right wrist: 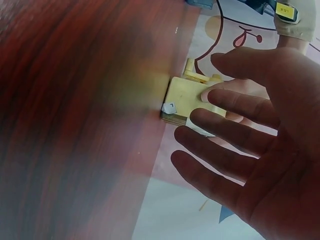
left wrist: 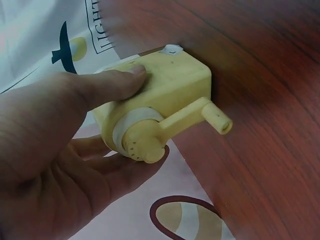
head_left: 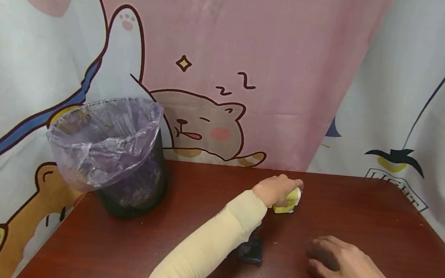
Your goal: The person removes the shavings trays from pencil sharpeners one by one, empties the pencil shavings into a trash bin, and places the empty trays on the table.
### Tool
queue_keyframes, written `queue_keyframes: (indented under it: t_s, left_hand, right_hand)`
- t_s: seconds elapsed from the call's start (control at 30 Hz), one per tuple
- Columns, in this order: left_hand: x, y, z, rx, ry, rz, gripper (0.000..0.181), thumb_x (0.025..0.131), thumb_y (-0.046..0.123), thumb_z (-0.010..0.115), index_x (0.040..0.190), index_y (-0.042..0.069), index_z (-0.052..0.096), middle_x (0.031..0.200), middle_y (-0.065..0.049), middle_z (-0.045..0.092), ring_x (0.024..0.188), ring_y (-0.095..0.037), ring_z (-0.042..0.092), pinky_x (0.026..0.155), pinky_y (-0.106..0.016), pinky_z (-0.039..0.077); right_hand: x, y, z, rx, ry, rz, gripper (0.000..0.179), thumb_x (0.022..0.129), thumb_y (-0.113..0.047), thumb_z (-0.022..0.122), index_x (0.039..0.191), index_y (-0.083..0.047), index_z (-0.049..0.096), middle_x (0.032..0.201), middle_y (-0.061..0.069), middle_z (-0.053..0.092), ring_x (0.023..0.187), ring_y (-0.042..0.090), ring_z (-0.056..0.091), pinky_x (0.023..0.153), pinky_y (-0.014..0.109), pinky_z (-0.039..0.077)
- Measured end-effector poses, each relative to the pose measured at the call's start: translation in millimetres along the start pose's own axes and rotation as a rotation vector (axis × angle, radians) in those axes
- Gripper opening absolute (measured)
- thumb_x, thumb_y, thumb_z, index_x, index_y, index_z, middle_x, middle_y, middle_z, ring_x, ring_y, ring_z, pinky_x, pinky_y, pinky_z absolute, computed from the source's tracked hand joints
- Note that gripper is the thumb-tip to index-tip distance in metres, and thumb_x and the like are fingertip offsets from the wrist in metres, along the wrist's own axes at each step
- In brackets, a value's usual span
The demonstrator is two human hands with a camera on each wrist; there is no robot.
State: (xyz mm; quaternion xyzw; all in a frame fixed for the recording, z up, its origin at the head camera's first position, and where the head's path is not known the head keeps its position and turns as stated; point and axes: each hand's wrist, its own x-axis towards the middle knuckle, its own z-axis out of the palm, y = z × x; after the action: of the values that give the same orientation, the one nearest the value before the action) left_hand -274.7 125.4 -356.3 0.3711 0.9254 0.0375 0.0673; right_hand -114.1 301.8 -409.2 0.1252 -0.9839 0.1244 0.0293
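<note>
A yellow hand-crank pencil sharpener [left wrist: 175, 82], a boxy body with a side crank, is at the far middle of the table in the head view. My left hand [head_left: 277, 190] grips it, thumb on its upper face and fingers curled round the opposite side. The crank handle [left wrist: 217, 118] sticks out from a round fitting near the palm. My right hand [head_left: 340, 264] is apart from the sharpener, nearer me and to the right, over the tabletop. Its fingers [right wrist: 220, 150] are spread and hold nothing.
On the left of the brown wooden table [head_left: 378, 223] stands a dark mesh bin [head_left: 133, 202] lined with a purple plastic bag [head_left: 102, 155]. A dark plastic object [head_left: 250, 251] shows beside the left forearm. A cartoon-printed curtain [head_left: 291, 74] hangs behind the table.
</note>
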Motion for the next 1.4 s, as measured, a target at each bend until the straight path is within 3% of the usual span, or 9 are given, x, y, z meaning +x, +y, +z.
queue_keyframes:
  t_s: [0.13,0.37,0.53,0.73,1.0,1.4]
  left_hand:
    - [-0.7,-0.8,-1.8,-0.009,0.0,0.021,0.055,0.09,0.022,0.079,0.139,0.035,0.056,0.114,0.006,0.067,0.092,-0.009,0.06,0.077,-0.023,0.05]
    - [-6.6,2.2,-16.9,-0.018,0.003,0.085,0.054,0.092,0.022,0.077,0.14,0.035,0.055,0.116,0.006,0.065,0.094,-0.009,0.058,0.081,-0.023,0.051]
    - [-14.0,5.5,-28.3,-0.074,-0.028,0.125,0.056,0.091,0.021,0.078,0.14,0.036,0.055,0.119,0.008,0.063,0.098,-0.007,0.057,0.084,-0.022,0.05]
    - [-26.5,10.2,-38.9,-0.08,-0.048,0.18,0.06,0.09,0.024,0.079,0.143,0.038,0.054,0.128,0.009,0.062,0.107,-0.005,0.055,0.091,-0.02,0.049]
    - [-49.3,9.2,-43.0,-0.074,-0.05,0.289,0.061,0.093,0.026,0.076,0.146,0.039,0.05,0.123,0.01,0.059,0.106,-0.003,0.052,0.09,-0.019,0.046]
    - [-74.2,7.4,-39.8,-0.063,-0.022,0.395,0.061,0.092,0.027,0.077,0.147,0.038,0.05,0.118,0.011,0.062,0.1,-0.001,0.055,0.087,-0.016,0.046]
  right_hand:
    - [-0.7,0,0,0.006,-0.006,0.005,0.031,0.082,-0.044,0.082,0.107,-0.028,0.073,0.108,-0.014,0.07,0.093,0.005,0.066,0.076,0.035,0.058]
    - [-1.0,0,-2,-0.021,0.079,-0.014,0.033,0.078,-0.037,0.087,0.106,-0.023,0.075,0.107,-0.01,0.071,0.091,0.01,0.069,0.074,0.039,0.06]
    - [0.2,2,-4,0.005,0.054,0.012,0.034,0.08,-0.037,0.086,0.107,-0.02,0.075,0.11,-0.006,0.072,0.093,0.015,0.07,0.076,0.044,0.06]
    - [0.0,3,-5,0.01,0.098,0.01,0.032,0.08,-0.034,0.086,0.106,-0.02,0.075,0.108,-0.006,0.073,0.094,0.017,0.071,0.074,0.044,0.059]
    - [-1.0,6,-5,0.043,0.104,0.04,0.035,0.081,-0.033,0.086,0.107,-0.014,0.075,0.108,0.001,0.075,0.091,0.019,0.072,0.073,0.046,0.059]
    - [-1.6,1,-4,0.147,0.322,0.021,0.039,0.079,-0.021,0.088,0.111,-0.003,0.074,0.108,0.014,0.075,0.081,0.028,0.075,0.065,0.041,0.06]
